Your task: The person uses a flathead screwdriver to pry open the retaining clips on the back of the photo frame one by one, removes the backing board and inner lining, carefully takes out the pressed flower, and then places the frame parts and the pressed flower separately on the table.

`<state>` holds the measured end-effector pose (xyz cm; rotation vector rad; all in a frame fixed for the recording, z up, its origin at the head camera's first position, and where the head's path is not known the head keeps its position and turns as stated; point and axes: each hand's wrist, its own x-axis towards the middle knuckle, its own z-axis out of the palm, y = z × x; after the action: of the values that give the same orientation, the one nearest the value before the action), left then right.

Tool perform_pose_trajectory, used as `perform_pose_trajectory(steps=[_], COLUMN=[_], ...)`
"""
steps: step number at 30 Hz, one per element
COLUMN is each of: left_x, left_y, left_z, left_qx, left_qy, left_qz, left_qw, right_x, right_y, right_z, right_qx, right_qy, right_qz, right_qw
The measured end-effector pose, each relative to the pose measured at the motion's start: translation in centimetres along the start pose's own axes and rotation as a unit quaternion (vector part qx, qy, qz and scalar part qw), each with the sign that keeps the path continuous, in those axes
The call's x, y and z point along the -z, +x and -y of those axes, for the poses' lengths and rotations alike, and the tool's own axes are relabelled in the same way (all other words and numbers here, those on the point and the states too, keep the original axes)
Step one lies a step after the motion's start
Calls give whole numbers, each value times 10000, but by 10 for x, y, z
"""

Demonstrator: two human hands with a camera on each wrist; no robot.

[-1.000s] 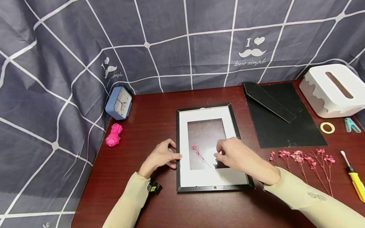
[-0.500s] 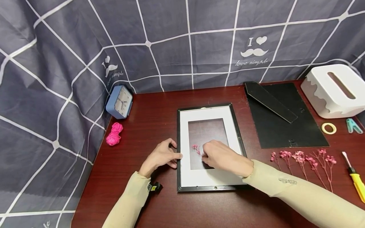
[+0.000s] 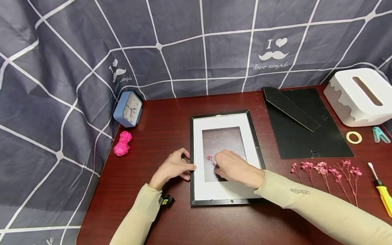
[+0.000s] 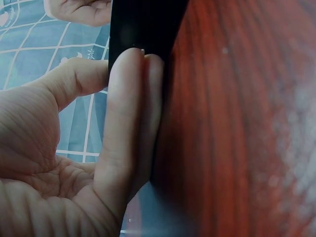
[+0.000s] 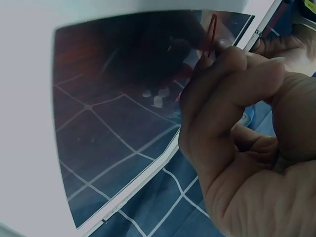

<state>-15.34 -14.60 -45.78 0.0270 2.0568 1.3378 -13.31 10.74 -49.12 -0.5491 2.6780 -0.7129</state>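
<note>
A black picture frame [image 3: 192, 139] with a white mat [image 3: 225, 192] lies face down on the table, a clear pane showing through the mat's window. My left hand [image 3: 175, 166] holds its left side, thumb on the edge; the left wrist view has the fingers [image 4: 121, 118] along the black side [image 4: 143, 24]. Inside the window lies a small pink dried flower sprig [image 3: 209, 158], its head uncovered. My right hand [image 3: 234, 166] pinches its stem from above, hiding the lower part; in the right wrist view the thin red stem [image 5: 213, 34] shows at the fingertips.
Right of the frame lies its black backing board [image 3: 309, 146] with a stand. Several pink sprigs [image 3: 321, 168], a yellow-handled screwdriver [image 3: 382, 197], a tape roll [image 3: 347, 140], a teal clip [image 3: 379, 134] and a tissue box [image 3: 346, 109] are rightward. A clock [image 3: 124, 109] and pink yarn [image 3: 121, 148] stand left.
My right hand has moved left across the window onto the sprig's stem and now pinches it. The left hand keeps its place on the frame's side.
</note>
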Motion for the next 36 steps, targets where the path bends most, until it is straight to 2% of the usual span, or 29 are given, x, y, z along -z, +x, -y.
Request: perform_pose_trajectory(steps=[8, 11, 16, 18, 23, 26, 30, 36], left_x=[0, 0, -1, -1, -1, -1, -1, -1], left_y=[0, 0, -1, -1, -1, -1, -1, -1], left_z=[0, 0, 0, 0, 0, -1, -1, 0], left_qx=[-2, 2, -7, -22, -48, -29, -21, -37], left_qy=[-13, -15, 6, 9, -13, -4, 0, -6], left_qz=[-12, -27, -39, -38, -35, -31, -32, -26], left_qw=[10000, 10000, 10000, 10000, 10000, 10000, 10000, 10000], right_x=[-12, -10, 6, 5, -17, -20, -18, -13], right_y=[6, 5, -5, -6, 5, 9, 9, 6], right_z=[-1, 3, 22, 22, 2, -2, -3, -5], right_qx=[-67, -64, 31, 41, 25, 1, 27, 63], right_qy=[-444, -441, -346, -360, -437, -493, -520, -263], right_qz=[-197, -231, -298, -356, -415, -352, -257, -201], right_qw=[9988, 9987, 9990, 9987, 9982, 9982, 9983, 9994])
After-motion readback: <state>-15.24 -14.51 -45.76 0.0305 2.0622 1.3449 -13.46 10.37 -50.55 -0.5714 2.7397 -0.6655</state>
